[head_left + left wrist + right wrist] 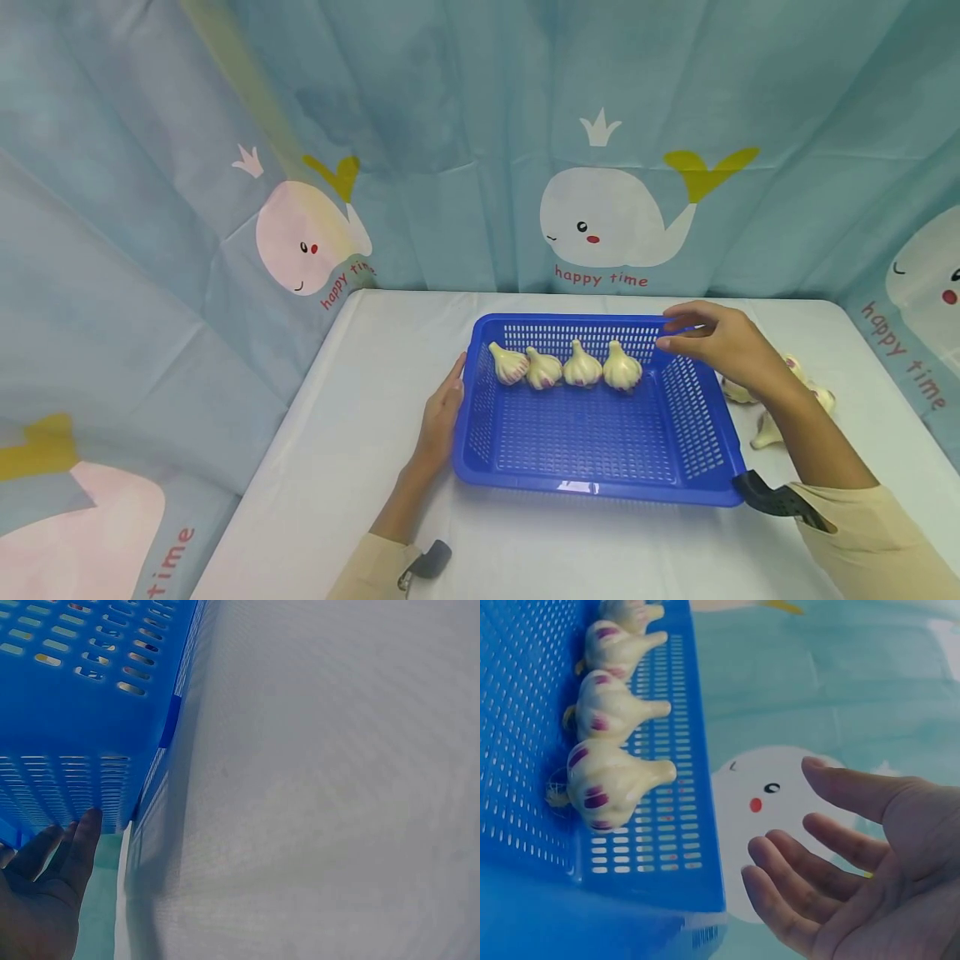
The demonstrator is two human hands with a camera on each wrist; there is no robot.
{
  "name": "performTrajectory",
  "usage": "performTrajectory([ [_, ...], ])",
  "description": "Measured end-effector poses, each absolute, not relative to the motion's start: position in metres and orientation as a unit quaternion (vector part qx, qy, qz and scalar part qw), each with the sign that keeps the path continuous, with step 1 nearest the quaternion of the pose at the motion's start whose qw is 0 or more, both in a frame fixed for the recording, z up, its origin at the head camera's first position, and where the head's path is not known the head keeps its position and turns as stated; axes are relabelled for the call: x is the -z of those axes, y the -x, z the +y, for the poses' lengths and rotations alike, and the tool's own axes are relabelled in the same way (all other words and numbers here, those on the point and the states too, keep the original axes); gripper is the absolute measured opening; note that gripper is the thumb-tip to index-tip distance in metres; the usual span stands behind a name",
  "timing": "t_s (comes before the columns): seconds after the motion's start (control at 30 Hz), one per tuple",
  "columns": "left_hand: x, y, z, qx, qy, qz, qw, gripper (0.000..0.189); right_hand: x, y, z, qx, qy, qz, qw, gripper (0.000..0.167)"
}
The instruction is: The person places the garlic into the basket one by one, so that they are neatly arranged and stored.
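A blue plastic basket (585, 493) with slotted walls sits on the white-covered table. Inside, several garlic bulbs (622, 368) stand in a row along its back wall, stems upward, with purple patches on their skins. My left hand (438, 421) rests along the basket's left side, its straight fingers (84, 844) against the slotted wall in the left wrist view. Over the back right corner is my right hand (716, 342), holding nothing. In the right wrist view its fingers (799, 889) are spread and loosely bent, apart from the nearest bulb (611, 787).
More garlic bulbs (767, 429) lie on the table right of the basket, partly hidden behind my right forearm. A light-blue curtain (450, 225) with whale prints hangs behind the table (322, 467) and on both sides.
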State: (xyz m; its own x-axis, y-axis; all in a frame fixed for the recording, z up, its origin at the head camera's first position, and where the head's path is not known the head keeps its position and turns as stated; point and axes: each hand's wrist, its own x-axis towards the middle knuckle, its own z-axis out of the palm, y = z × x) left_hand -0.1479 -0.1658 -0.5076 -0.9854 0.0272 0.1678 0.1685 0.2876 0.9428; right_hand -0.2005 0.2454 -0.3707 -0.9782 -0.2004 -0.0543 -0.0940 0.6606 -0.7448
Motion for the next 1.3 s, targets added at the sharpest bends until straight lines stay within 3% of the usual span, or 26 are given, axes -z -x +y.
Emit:
performTrajectory([
  [0.4, 0.508, 0.147, -0.167, 0.596, 0.06, -0.799, 0.056, 0.057, 0.38, 0.185, 0.275, 0.404, 0.045, 0.911, 0.063, 0.077],
  [1.3, 0.51, 0.149, -0.167, 0.593, 0.068, -0.801, 0.058, 0.059, 0.432, 0.159, 0.343, 0.431, -0.003, 0.902, 0.024, 0.07],
])
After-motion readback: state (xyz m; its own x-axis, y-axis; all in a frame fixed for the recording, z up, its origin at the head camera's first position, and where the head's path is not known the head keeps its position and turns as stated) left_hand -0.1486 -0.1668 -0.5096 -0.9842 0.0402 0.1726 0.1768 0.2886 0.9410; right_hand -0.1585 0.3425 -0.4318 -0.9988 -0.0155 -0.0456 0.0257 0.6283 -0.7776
